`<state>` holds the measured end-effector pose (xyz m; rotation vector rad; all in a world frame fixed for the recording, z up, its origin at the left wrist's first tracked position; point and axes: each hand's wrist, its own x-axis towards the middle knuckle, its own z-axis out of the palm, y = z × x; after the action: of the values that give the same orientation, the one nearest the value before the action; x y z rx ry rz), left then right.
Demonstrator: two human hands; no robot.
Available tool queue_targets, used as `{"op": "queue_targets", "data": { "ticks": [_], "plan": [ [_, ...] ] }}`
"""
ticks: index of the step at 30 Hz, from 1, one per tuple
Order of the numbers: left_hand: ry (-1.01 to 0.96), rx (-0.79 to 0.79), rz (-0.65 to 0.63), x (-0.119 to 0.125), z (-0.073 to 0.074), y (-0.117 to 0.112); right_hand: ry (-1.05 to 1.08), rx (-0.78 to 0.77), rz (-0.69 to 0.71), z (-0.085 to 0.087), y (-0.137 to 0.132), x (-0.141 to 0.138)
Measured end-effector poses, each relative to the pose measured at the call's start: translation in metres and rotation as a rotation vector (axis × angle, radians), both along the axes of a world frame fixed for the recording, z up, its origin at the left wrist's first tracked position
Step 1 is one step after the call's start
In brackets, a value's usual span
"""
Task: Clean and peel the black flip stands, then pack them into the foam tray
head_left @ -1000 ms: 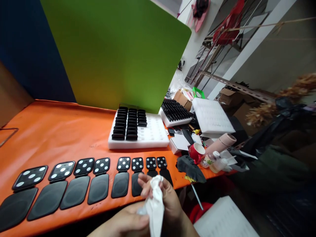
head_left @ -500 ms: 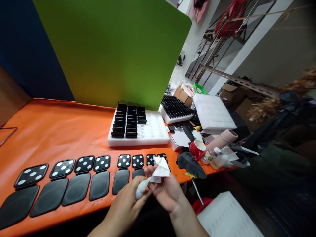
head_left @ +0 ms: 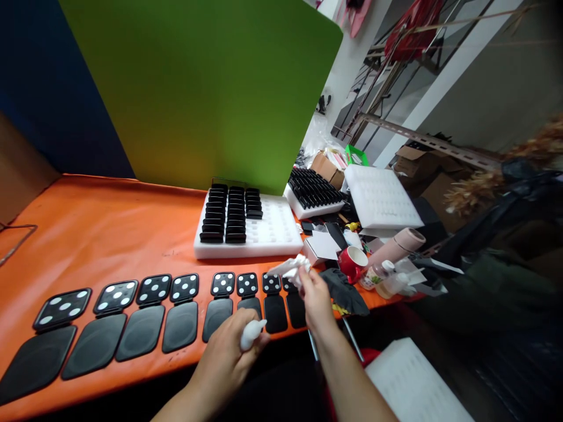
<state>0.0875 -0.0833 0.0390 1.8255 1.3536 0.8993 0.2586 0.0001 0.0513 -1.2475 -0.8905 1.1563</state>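
Note:
My left hand (head_left: 233,346) is closed around a small white squeeze bottle (head_left: 251,336), its narrow nozzle pointing up and right. Over the table's front part, my right hand (head_left: 315,293) pinches a crumpled white tissue (head_left: 297,269). Along the orange table's near side lies a row of opened black compact cases. Their upper halves, such as this dotted lid (head_left: 184,288), carry white spots. The lower halves, like this plain black half (head_left: 180,327), lie toward me. My left hand partly covers one lower half near the row's middle.
Behind the row stands a white foam tray (head_left: 281,228) with upright black cases. A second filled foam tray (head_left: 314,193) is farther right. A red mug (head_left: 352,264), a pink tumbler (head_left: 396,247), clear bottles and a dark cloth (head_left: 343,292) crowd the right end. A green board (head_left: 211,94) rises behind.
My right hand has moved up and right with the tissue, away from the bottle's nozzle. The nozzle now shows uncovered, and my left hand has stayed nearly in place.

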Motion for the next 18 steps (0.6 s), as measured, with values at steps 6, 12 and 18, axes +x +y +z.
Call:
{"op": "queue_targets", "data": {
  "ticks": [6, 12, 18],
  "plan": [
    [-0.052, 0.265, -0.07, -0.003, -0.009, 0.003, 0.126, -0.003, 0.014, 0.016, 0.079, 0.033],
    [-0.08, 0.483, 0.064, -0.004, -0.027, 0.009, 0.299, -0.252, 0.374, -0.031, -0.02, -0.014],
    [0.017, 0.388, 0.087, 0.024, -0.032, 0.016, 1.097, -0.604, 0.545, -0.044, -0.079, -0.036]
  ]
}}
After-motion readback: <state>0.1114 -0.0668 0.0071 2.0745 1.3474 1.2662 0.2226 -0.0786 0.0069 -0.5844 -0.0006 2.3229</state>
